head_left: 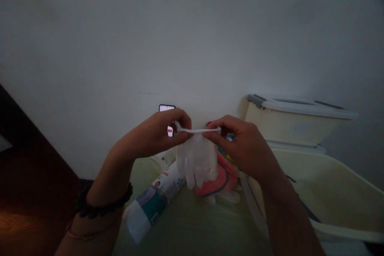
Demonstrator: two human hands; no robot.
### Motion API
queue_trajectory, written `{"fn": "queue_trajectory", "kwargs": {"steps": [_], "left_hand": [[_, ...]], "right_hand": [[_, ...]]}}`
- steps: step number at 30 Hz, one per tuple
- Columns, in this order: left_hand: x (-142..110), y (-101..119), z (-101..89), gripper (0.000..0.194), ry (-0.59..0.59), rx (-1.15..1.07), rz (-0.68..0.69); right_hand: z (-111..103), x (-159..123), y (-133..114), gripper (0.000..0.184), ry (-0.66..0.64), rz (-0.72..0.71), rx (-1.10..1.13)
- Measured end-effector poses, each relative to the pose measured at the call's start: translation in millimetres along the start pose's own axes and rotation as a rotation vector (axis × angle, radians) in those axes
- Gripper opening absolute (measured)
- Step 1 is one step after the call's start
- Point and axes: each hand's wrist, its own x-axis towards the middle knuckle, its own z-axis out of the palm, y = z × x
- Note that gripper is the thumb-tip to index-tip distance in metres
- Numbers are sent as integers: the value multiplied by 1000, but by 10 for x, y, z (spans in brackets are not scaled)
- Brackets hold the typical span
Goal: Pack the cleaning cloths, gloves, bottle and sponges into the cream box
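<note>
A thin white disposable glove (197,158) hangs with its fingers down in the middle of the view. My left hand (162,132) pinches the left end of its cuff between thumb and fingers. At the right end of the same cuff, my right hand (237,136) grips it likewise. The cuff is drawn nearly straight between both hands. Behind the glove lies a red-pink cloth (214,182) with a dark edge, partly hidden. Below my left hand rests a roll in printed white and teal wrapping (156,200).
A phone (167,108) with a lit screen stands against the wall behind my left hand. To the right are a lidded storage box (288,122) and an open cream basin (339,184). Everything near my hands lies on a pale green tabletop (192,228).
</note>
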Motion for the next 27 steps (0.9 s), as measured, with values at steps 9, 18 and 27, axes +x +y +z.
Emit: {"fn": "queue_trajectory", "kwargs": {"steps": [9, 18, 27], "left_hand": [[8, 24, -23, 11, -14, 53, -24], [-8, 12, -10, 8, 27, 69, 2], [-12, 9, -13, 7, 13, 55, 62]], "right_hand": [[12, 6, -12, 6, -20, -70, 71], [6, -3, -2, 8, -25, -248, 63], [-1, -12, -15, 10, -5, -229, 17]]}}
